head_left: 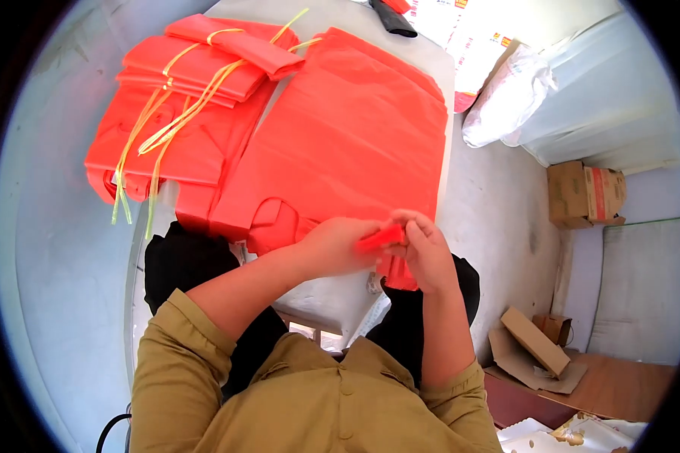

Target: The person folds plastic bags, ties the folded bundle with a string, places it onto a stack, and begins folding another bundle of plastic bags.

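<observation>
A large stack of flat red plastic bags (355, 128) lies on the pale table (447, 68), its near edge under my hands. My left hand (340, 245) is closed at the near right part of the stack, on a small folded piece of red plastic (381, 238), and is slightly blurred. Close against it, my right hand (423, 249) pinches the right end of the same piece. Some red plastic hangs below my hands. To the left, folded red bundles (196, 68) lie piled up, with yellow ties (185, 113) across them.
A black item (393, 19) lies at the table's far edge. Beyond it on the right stands a white sack (510, 98). A cardboard box (585, 195) is by the right wall, and opened cardboard (536, 351) rests on a brown surface (627, 385) at lower right.
</observation>
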`<state>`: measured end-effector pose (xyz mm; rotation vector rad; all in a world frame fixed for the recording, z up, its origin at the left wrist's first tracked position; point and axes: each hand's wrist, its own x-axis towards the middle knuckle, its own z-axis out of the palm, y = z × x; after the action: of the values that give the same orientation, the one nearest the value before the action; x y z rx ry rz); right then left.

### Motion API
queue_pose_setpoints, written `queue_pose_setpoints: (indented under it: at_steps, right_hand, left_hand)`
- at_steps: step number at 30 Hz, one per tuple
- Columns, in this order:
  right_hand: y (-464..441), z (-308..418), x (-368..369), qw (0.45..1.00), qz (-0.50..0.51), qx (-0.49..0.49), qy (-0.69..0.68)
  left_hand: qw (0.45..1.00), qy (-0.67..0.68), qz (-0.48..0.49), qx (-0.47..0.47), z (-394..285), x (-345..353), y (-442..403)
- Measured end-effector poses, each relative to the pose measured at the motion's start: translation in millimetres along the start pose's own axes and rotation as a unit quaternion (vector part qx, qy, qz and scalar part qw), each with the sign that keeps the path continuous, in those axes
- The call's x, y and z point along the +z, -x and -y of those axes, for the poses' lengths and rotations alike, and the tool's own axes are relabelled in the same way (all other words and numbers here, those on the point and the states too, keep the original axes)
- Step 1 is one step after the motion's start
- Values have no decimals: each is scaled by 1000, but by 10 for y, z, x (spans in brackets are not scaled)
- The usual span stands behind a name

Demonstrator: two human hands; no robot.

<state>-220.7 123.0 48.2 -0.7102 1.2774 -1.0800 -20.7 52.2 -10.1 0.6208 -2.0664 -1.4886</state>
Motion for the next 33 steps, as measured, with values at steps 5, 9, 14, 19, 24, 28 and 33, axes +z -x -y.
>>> queue_pose_setpoints:
  at_steps: [5,9,14,19,24,28,33]
  right_hand:
    - [-543,81,136,999,27,22,6]
    - [-677,25,256,998,12,26,49]
    - [-565,-171,201,975,-69,-99,186]
    - [-365,-499,337,822,-13,-301,484]
    - [-428,-631,495,743,5,-346,573]
    - [-468,-595,523,747,8,-330,578]
    - [-632,-790,474,773,-32,-347,530]
  left_hand:
    - [964,82,-149,-204,-59,-120,-47]
    - [967,-61,-172,-178,135,-245,-4]
    - [953,-187,-112,-208,113,-360,-8]
    - [930,-298,-90,-193,20,-470,18]
    - [922,-298,-194,-153,93,-788,135]
    - [903,-317,-244,-155,24,-1187,339]
    - [880,-365,-232,-198,239,-1414,694]
